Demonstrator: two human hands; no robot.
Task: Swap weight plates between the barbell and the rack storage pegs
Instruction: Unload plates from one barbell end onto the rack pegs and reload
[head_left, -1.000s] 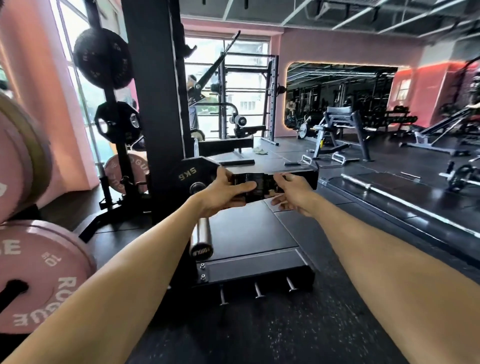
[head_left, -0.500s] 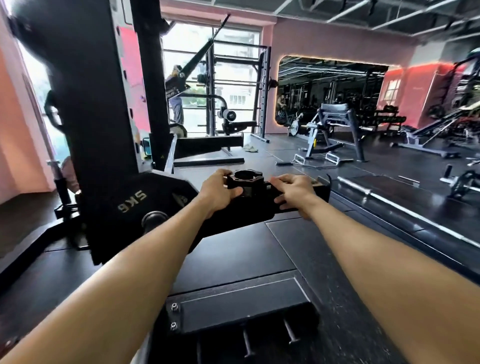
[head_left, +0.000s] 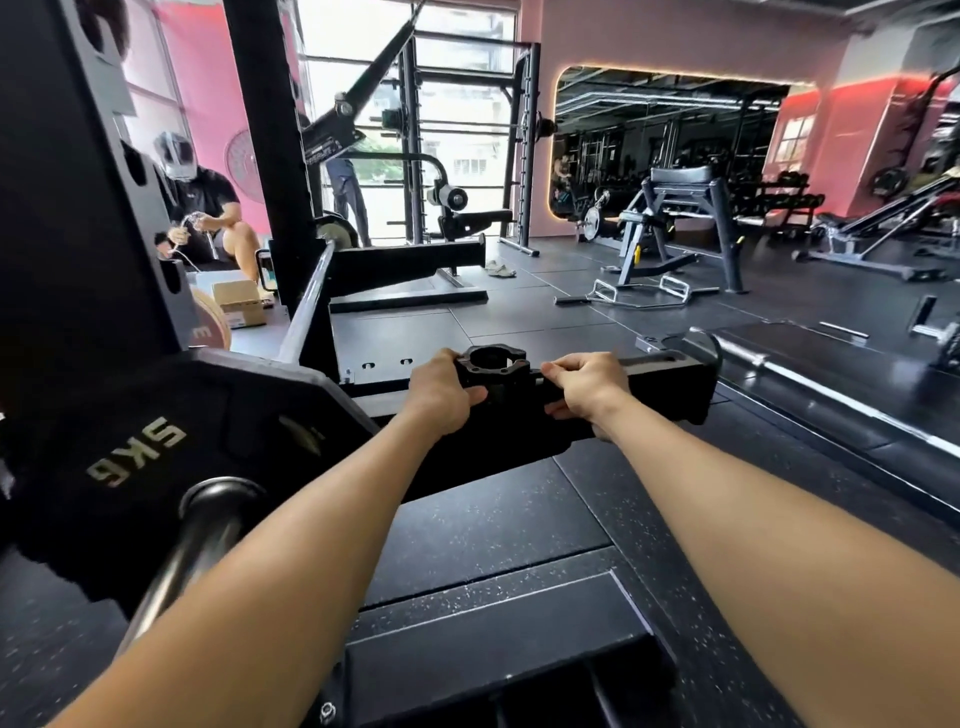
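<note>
A black barbell collar (head_left: 492, 364) with a round hole is held in front of me above the black safety arm (head_left: 660, 384) of the rack. My left hand (head_left: 441, 397) grips its left side and my right hand (head_left: 587, 387) pinches its right side. At lower left a black 5 kg plate (head_left: 156, 447) sits on the barbell, whose bare steel sleeve (head_left: 197, 535) sticks out toward me. The bar's shaft (head_left: 306, 306) runs away behind the plate. A pink plate (head_left: 208, 327) shows partly behind the rack upright.
The black rack upright (head_left: 62, 208) fills the left side. A seated person (head_left: 202, 208) is behind it beside a cardboard box (head_left: 236, 301). Benches and machines (head_left: 675, 223) stand on the dark rubber floor (head_left: 519, 519) to the right, with another barbell (head_left: 831, 384) lying there.
My view has moved closer to the 5 kg plate and rack. Both hands keep hold of the collar, which is now turned so its hole faces up.
</note>
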